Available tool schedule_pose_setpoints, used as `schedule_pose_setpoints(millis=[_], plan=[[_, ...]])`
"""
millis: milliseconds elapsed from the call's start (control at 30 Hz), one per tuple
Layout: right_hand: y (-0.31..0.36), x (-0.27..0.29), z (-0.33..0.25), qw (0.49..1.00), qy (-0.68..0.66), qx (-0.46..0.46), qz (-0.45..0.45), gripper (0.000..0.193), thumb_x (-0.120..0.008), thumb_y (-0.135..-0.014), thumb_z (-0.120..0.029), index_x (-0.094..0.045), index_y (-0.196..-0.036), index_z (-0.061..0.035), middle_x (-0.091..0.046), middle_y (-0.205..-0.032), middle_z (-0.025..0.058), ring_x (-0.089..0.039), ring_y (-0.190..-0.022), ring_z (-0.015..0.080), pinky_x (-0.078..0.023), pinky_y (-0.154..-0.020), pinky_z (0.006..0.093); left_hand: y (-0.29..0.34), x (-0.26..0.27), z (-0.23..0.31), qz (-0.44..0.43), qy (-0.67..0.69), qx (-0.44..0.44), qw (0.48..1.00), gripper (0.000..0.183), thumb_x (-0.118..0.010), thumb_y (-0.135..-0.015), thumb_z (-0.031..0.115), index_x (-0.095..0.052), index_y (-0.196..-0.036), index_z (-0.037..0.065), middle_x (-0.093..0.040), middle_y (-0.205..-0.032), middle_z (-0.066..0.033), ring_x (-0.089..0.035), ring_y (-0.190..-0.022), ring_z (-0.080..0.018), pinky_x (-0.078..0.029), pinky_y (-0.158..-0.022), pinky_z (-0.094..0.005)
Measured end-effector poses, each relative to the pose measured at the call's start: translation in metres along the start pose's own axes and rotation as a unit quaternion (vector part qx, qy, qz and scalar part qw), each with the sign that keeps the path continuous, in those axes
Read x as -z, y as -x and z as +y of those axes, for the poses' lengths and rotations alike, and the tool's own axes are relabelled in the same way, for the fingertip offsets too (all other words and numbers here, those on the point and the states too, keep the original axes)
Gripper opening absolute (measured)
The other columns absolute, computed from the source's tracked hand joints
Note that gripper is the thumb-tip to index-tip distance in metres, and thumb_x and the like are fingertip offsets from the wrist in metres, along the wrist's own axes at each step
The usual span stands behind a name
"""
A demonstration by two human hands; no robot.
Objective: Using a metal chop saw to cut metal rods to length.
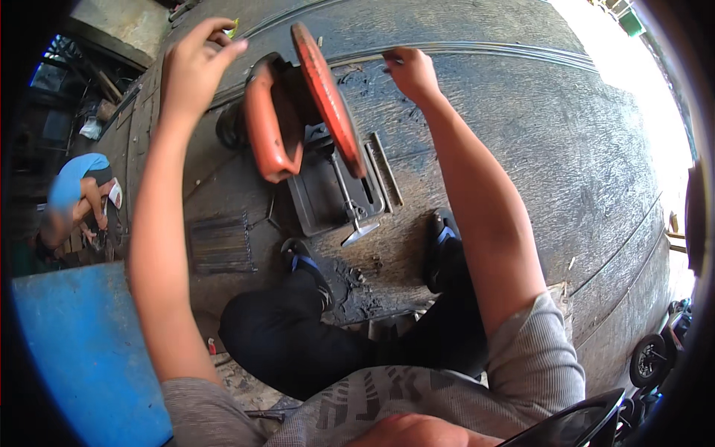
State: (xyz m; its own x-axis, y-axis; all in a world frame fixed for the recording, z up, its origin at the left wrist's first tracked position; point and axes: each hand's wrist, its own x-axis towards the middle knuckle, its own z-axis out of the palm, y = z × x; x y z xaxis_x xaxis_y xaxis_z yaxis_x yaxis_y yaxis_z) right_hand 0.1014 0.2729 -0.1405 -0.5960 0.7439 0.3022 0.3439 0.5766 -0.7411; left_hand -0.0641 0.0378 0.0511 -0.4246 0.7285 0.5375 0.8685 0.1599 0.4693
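Observation:
A chop saw with an orange handle (267, 138) and an orange blade guard (328, 97) stands on the floor ahead of me. Its grey metal base (313, 201) carries a clamp screw with a T-shaped handle (360, 232). Raised to the left of the saw is my left hand (195, 67), thumb apart from the bent fingers, nothing visible in it. My right hand (414, 74) is off to the right of the guard, fingers curled together; something small and dark shows at the fingertips, too unclear to name. Neither hand appears to touch the saw.
Long thin metal rods (477, 48) lie across the floor beyond the saw. A bundle of short dark rods (222, 244) lies left of its base. Another person (78, 186) crouches at far left, behind a blue panel (82, 335). A motorcycle wheel (648, 360) shows at right.

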Motion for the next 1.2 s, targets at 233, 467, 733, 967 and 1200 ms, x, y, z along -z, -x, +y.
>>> schedule_pose_setpoints(millis=[233, 467, 733, 967, 1200], plan=[[-0.062, -0.059, -0.007, 0.970, -0.238, -0.029, 0.038, 0.022, -0.066, -0.081, -0.020, -0.068, -0.087, 0.0007, -0.066, -0.067, 0.0121, -0.065, -0.060, 0.0186, -0.049, -0.060, 0.0309, -0.126, -0.042, -0.098, -0.099, -0.278, 0.011, 0.955, 0.038, -0.068, -0.077, 0.021, -0.057, -0.107, 0.001, -0.063, -0.094, -0.0192, -0.061, -0.083, -0.0337, -0.047, -0.070, -0.0401], [-0.076, -0.065, -0.001, 0.909, -0.386, -0.125, 0.091, 0.033, -0.060, -0.091, -0.026, -0.065, -0.076, 0.0027, -0.053, -0.054, 0.0023, -0.046, -0.050, 0.0066, -0.036, -0.047, 0.0243, -0.105, 0.009, -0.214, -0.065, -0.320, -0.041, 0.944, 0.029, -0.067, -0.080, 0.032, -0.056, -0.096, 0.010, -0.057, -0.065, -0.0148, -0.058, -0.068, -0.0346, -0.043, -0.060, -0.0442], [-0.007, 0.043, -0.016, 0.911, -0.290, -0.283, -0.081, 0.022, -0.058, -0.086, -0.005, -0.062, -0.105, 0.0055, -0.067, -0.090, 0.0108, -0.066, -0.081, 0.0164, -0.051, -0.066, 0.0254, -0.054, 0.137, -0.140, -0.222, -0.247, 0.202, 0.921, 0.030, -0.065, -0.083, 0.027, -0.056, -0.078, 0.000, -0.056, -0.065, -0.0196, -0.057, -0.061, -0.0354, -0.042, -0.056, -0.0425], [-0.004, 0.228, -0.069, 0.880, -0.265, -0.367, -0.146, 0.024, -0.064, -0.085, -0.015, -0.064, -0.099, 0.0052, -0.067, -0.084, 0.0096, -0.062, -0.077, 0.0134, -0.049, -0.070, 0.0280, -0.091, 0.109, 0.028, -0.120, -0.061, 0.367, 0.920, 0.019, -0.070, -0.078, 0.010, -0.055, -0.077, -0.002, -0.058, -0.067, -0.0138, -0.058, -0.062, -0.0244, -0.044, -0.059, -0.0341], [-0.067, 0.321, -0.121, 0.873, -0.193, -0.374, -0.247, 0.030, -0.061, -0.088, -0.022, -0.064, -0.103, 0.0043, -0.069, -0.089, 0.0157, -0.066, -0.075, 0.0175, -0.049, -0.069, 0.0288, -0.143, -0.024, 0.172, -0.227, 0.036, 0.391, 0.891, 0.026, -0.070, -0.080, 0.023, -0.061, -0.081, 0.000, -0.060, -0.066, -0.0107, -0.057, -0.059, -0.0184, -0.043, -0.057, -0.0325]])
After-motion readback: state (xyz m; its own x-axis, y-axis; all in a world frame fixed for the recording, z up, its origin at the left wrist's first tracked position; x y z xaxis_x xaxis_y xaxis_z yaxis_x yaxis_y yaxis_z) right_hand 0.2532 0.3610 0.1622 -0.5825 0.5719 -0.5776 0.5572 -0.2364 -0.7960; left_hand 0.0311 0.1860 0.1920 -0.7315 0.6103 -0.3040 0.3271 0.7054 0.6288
